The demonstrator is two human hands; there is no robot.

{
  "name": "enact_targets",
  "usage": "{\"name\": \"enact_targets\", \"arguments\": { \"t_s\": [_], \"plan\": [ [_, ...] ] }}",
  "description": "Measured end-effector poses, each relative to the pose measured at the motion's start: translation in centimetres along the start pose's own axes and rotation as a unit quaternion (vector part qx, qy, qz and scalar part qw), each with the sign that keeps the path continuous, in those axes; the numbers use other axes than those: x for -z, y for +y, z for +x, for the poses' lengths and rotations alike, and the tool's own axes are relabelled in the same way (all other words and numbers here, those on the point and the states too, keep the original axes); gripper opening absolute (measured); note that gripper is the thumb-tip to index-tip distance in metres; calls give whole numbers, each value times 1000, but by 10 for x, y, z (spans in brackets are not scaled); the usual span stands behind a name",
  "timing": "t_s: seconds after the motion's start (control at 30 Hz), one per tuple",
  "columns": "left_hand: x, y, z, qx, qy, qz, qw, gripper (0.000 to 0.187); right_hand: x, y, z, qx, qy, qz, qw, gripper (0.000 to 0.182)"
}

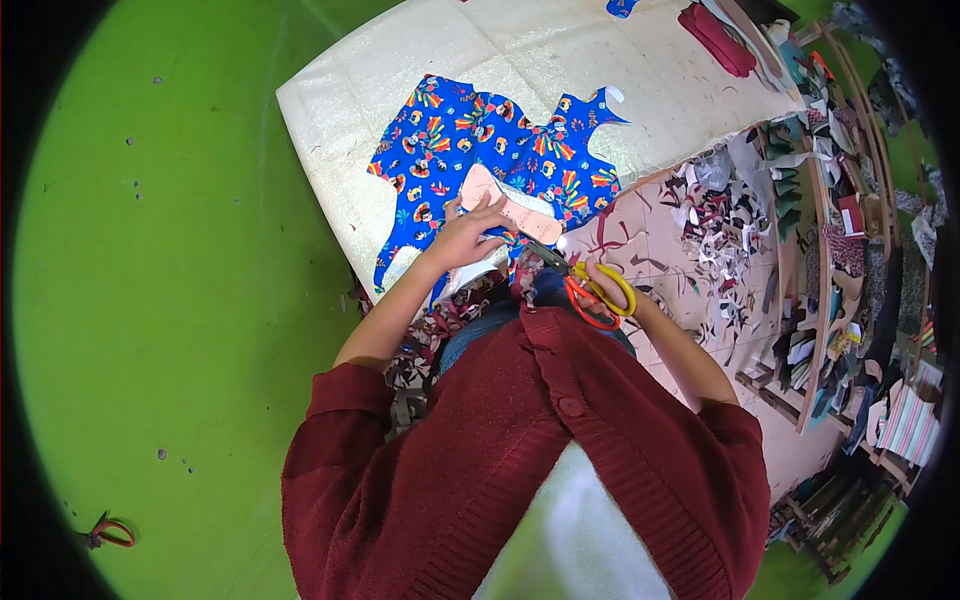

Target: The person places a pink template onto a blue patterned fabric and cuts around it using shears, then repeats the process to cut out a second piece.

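Note:
A blue fabric piece (420,150) with colourful printed figures lies at the near edge of the white table, its outline full of cut-out curves. On it rests a pale pink, sole-shaped template (532,220). My left hand (465,235) grips the template and the fabric, fingers on top of the template; its underside is hidden. My right hand (598,290) is closed around scissors (628,292) with one yellow and one orange handle loop. Their dark blades point up and left, at the fabric beside the template's lower right end.
The white tabletop (350,60) carries folded dark red material (718,40) at the far right. Fabric scraps (715,230) litter the pale floor. Shelving (825,250) packed with materials stands on the right. Another pair of scissors (112,530) lies at lower left on the green surface (150,300).

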State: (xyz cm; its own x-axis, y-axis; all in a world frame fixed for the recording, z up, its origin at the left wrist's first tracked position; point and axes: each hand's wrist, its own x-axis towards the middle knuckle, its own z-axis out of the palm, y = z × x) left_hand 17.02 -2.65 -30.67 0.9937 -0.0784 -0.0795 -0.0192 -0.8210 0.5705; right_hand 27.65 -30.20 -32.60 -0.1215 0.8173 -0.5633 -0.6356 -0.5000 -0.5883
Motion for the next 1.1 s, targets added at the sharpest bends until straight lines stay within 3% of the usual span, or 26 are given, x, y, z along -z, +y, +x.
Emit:
{"name": "enact_targets", "arguments": {
  "t_s": [0.13,0.43,0.6,0.83,1.03,1.1],
  "plan": [
    [1,1,-2,8,-3,-49,999,11,-3,-3,-1,7,3,-5,1000,60],
    [8,-4,3,16,-67,-72,995,8,-19,-21,9,43,-21,-54,997,66],
    [9,-5,3,20,-73,-81,994,8,-21,-17,26,6,27,15,999,66],
    [14,-3,4,21,-90,-88,992,5,-16,-19,25,-43,17,52,998,66],
    [14,-4,4,24,-98,-80,992,5,-11,-21,22,-32,23,-22,999,65],
    [14,-3,4,24,-97,-76,992,5,-11,-22,20,24,34,-90,995,66]
  ]
}}
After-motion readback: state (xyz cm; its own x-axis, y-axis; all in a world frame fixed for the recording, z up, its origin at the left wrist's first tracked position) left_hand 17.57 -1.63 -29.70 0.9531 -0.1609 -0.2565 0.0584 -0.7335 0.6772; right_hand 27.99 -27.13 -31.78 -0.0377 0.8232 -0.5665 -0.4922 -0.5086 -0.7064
